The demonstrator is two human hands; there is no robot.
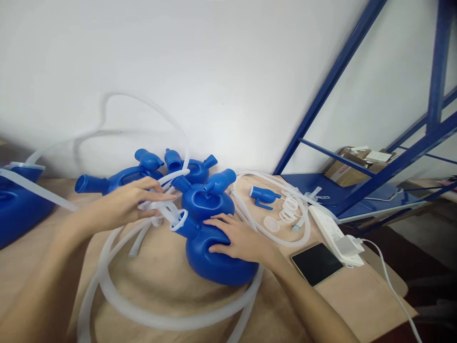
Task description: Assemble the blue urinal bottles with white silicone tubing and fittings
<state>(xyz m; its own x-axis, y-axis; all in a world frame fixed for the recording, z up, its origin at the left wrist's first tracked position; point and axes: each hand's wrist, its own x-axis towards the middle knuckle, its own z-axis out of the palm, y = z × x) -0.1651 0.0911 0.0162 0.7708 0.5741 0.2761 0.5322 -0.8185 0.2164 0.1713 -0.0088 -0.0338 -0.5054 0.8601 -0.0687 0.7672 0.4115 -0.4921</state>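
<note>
In front of me lies a blue plastic urinal bottle (pixel 219 262) with a white ring round its open neck (pixel 179 221). My right hand (pixel 239 238) holds it from above, thumb and fingers around its handle part. At the neck's mouth, my left hand (pixel 132 202) grips translucent plastic tubing (pixel 169 212), whose end reaches into the opening; how deep I cannot tell. Long, clear hose (pixel 157 319) loops around the bottle's front. Right behind stands another blue bottle (pixel 205 200) with a blue adapter (pixel 221 181) across its top.
More blue bottles (pixel 123 178) stand by the wall, and one (pixel 21 209) lies far left. To the right are a blue adapter (pixel 264 194), coiled clear parts (pixel 290 207), a phone (pixel 317 263) and a power strip (pixel 326 228). A blue metal frame (pixel 321 100) rises beyond.
</note>
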